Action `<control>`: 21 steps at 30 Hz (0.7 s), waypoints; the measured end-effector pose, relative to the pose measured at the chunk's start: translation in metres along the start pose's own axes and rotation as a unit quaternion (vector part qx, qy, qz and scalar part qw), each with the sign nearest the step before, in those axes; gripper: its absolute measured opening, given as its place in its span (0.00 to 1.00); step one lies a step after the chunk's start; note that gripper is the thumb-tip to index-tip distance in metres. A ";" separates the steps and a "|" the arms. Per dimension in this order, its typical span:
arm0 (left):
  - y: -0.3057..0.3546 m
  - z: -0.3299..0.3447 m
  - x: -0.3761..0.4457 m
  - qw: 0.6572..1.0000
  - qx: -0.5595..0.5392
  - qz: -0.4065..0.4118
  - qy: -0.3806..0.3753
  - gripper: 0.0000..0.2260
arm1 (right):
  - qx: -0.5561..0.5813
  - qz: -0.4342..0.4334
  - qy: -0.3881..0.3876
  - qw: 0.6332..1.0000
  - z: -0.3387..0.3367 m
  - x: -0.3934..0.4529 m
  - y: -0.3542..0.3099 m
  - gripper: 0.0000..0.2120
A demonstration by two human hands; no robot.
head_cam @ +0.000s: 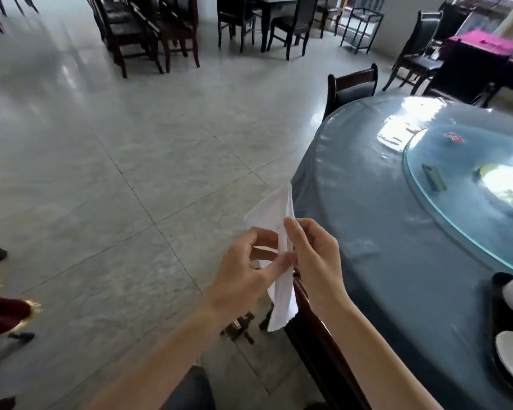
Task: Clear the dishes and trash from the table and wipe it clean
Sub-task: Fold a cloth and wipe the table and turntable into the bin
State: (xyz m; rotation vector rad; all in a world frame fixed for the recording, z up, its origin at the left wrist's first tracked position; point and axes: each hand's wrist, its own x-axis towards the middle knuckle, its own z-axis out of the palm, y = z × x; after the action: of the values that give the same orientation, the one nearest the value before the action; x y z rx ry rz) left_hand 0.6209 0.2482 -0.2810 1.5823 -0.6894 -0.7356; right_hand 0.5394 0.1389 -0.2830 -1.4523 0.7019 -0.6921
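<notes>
Two hands (282, 261), white cloth (279, 232) upright

From my feed I see two bare forearms entering the picture from about six o'clock, with no sleeves, cuffs or gloves reaching as far as the view shows. The left hand (243, 279) has slim fingers with short, plain nails, and I can make out no ring on the parts that face me. The right hand (314, 258) looks the same: slender, knuckles showing, short nails, its wrist uncovered. Both wrists carry no watch or band that I can see. Down at six o'clock, between the forearms, there is a patch of dark grey trouser leg (190, 392), plain cloth, blurred at the edge.
</notes>
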 end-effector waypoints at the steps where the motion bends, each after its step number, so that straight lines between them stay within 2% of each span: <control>1: -0.001 -0.013 0.018 1.000 0.005 0.001 -0.006 0.14 | -0.001 0.001 0.012 1.000 0.013 0.015 0.002 0.15; 5: 0.002 -0.068 0.082 0.999 0.000 -0.007 -0.039 0.11 | -0.026 0.010 0.033 0.999 0.060 0.067 0.007 0.06; 8: 0.001 -0.099 0.124 0.997 0.007 -0.013 -0.081 0.11 | -0.029 0.021 0.059 0.998 0.087 0.100 0.006 0.03; 14: -0.008 -0.124 0.202 0.990 0.009 -0.051 -0.129 0.08 | 0.015 0.081 0.093 0.992 0.097 0.151 0.005 0.05; 21: 0.001 -0.105 0.293 0.963 -0.072 -0.137 -0.222 0.09 | 0.112 0.140 0.140 0.974 0.068 0.218 0.010 0.08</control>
State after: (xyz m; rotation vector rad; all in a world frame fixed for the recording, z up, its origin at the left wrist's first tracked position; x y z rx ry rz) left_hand 0.8853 0.0851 -0.2926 1.4028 -0.7241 -1.3445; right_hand 0.7288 0.0116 -0.2949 -1.0331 0.9917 -0.7371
